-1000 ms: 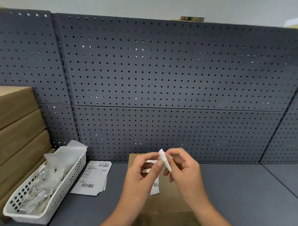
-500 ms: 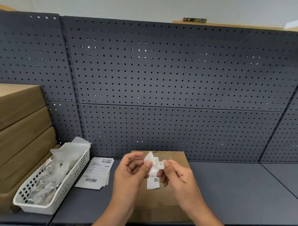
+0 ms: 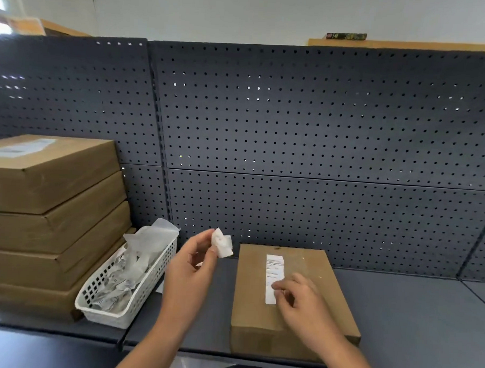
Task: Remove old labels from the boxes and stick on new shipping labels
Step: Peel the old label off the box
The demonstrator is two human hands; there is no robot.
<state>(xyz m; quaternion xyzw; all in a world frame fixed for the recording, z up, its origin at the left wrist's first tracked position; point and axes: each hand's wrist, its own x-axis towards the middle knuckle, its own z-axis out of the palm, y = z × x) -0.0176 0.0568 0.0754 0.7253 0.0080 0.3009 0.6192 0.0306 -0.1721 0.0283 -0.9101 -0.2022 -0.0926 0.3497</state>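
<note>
A flat brown cardboard box lies on the dark shelf in front of me. A narrow white strip of old label is still stuck on its top. My left hand is raised left of the box and pinches a crumpled white label scrap at its fingertips. My right hand hovers over the box with curled fingers at the lower end of the label strip; whether it pinches the strip is unclear.
A white plastic basket holding crumpled label scraps stands left of my left hand. Beyond it is a stack of several brown boxes, the top one labelled. A grey pegboard wall backs the shelf.
The hands have parted. My left hand carried the crumpled scrap leftward toward the basket, and my right hand dropped onto the box's label strip. The view swung left, and the label sheets are hidden now.
</note>
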